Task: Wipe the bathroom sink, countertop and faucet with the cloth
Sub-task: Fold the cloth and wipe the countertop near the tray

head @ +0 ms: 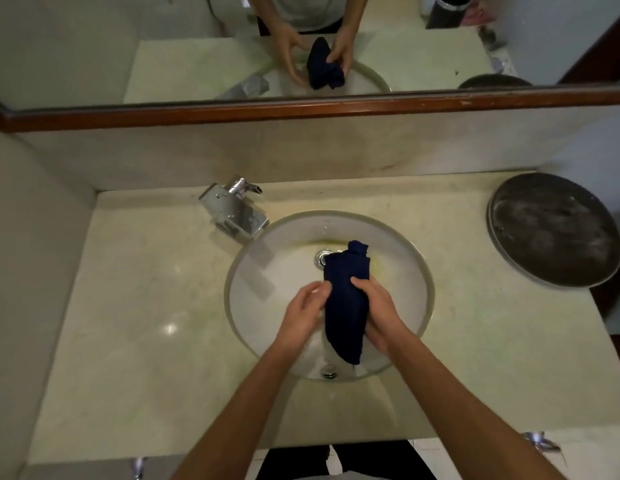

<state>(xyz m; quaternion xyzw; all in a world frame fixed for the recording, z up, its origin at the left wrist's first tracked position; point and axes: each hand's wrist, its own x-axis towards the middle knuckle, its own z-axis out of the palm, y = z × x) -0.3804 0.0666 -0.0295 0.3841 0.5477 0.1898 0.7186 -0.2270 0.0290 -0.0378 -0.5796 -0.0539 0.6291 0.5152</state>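
A dark blue cloth (346,299), bunched lengthwise, hangs over the round white sink (253,289). My right hand (378,311) grips its right side. My left hand (307,310) pinches its left edge with the fingertips. The cloth's upper end partly covers the metal drain (320,258). A chrome faucet (237,211) stands at the sink's back left, its spout reaching over the rim. The pale marbled countertop (135,306) surrounds the sink.
A dark round metal tray (554,230) lies at the back right corner of the countertop. A mirror with a brown wooden frame (301,110) runs above the backsplash. Walls close in on the left side.
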